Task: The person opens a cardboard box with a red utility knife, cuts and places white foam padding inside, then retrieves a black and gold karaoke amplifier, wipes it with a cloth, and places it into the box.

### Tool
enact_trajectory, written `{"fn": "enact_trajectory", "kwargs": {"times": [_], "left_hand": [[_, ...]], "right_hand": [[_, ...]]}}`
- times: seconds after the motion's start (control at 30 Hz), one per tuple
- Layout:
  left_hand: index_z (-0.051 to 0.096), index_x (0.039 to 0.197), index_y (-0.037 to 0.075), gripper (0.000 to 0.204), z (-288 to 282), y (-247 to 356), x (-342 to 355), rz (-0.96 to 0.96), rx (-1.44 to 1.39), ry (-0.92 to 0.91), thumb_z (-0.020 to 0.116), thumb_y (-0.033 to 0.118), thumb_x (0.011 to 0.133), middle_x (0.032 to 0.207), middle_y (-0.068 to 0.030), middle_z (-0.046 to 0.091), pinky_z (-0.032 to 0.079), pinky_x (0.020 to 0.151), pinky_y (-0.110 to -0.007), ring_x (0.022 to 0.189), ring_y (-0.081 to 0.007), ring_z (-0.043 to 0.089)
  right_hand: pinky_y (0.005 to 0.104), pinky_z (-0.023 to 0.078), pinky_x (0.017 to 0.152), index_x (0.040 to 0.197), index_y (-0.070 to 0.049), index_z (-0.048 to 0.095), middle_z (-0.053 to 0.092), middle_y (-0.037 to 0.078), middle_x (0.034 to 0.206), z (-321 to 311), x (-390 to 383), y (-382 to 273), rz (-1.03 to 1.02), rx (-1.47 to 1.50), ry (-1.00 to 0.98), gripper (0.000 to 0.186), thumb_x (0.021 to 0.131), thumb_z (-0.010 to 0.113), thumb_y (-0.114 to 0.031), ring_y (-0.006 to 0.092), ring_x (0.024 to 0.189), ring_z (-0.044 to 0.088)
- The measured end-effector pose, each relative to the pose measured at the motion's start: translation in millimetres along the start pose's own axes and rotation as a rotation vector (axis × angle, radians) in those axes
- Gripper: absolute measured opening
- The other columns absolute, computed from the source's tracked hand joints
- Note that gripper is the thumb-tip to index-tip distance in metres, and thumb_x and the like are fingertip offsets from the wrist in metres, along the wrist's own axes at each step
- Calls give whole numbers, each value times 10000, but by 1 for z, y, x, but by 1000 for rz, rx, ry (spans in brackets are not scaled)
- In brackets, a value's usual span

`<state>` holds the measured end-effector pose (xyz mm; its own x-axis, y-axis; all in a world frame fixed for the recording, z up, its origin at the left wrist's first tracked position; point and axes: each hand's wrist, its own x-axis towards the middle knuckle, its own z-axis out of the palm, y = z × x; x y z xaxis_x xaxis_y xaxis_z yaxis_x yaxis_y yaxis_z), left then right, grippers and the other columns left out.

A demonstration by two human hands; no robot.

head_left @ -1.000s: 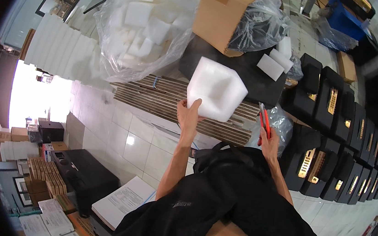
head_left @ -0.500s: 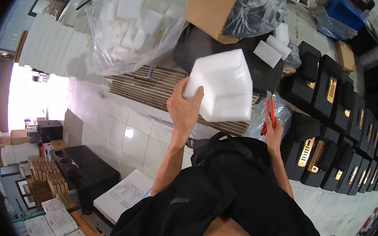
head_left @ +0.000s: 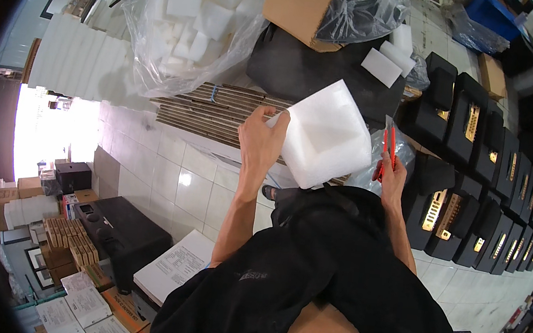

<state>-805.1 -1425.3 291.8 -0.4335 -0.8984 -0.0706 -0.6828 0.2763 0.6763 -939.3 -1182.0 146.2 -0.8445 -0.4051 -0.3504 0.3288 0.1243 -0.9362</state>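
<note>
A white foam corner block (head_left: 331,137) with a hollowed inner side is held up in front of me. My left hand (head_left: 263,134) grips its left corner, thumb on the near face and the other fingers partly hidden behind. In my right hand (head_left: 392,180), just right of the foam, is a red utility knife (head_left: 389,150) with its blade pointing up and away. The knife and the foam are apart. Beneath the foam lies a stack of flattened brown cardboard (head_left: 213,115).
A clear bag of white foam pieces (head_left: 193,29) stands beyond, beside an open cardboard box (head_left: 299,7). Small white foam blocks (head_left: 381,68) lie on a black surface. Rows of black cases with gold panels (head_left: 472,123) fill the right. A black speaker-like box (head_left: 123,236) stands at left.
The foam block has turned in my left hand and shifted slightly right and nearer, so its hollow faces me more. My right hand with the knife has moved slightly right.
</note>
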Motion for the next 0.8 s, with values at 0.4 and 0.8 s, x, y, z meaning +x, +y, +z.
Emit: {"fn": "enact_trajectory", "kwargs": {"times": [0.4, 0.8], "left_hand": [[672, 1039, 27, 414, 11, 12, 35, 349, 220, -187, 716, 308, 737, 807, -200, 684, 504, 741, -435, 783, -357, 667], [678, 827, 70, 111, 140, 74, 94, 1295, 556, -181, 604, 151, 812, 809, -93, 689, 458, 888, -496, 958, -263, 613]], "right_hand": [[260, 401, 469, 953, -1, 586, 549, 26, 685, -5, 1, -3, 16, 159, 19, 330, 995, 538, -324, 108, 518, 528], [253, 399, 480, 936, -8, 572, 529, 14, 676, -22, -14, 3, 5, 217, 134, 293, 999, 529, -291, 103, 516, 514]]}}
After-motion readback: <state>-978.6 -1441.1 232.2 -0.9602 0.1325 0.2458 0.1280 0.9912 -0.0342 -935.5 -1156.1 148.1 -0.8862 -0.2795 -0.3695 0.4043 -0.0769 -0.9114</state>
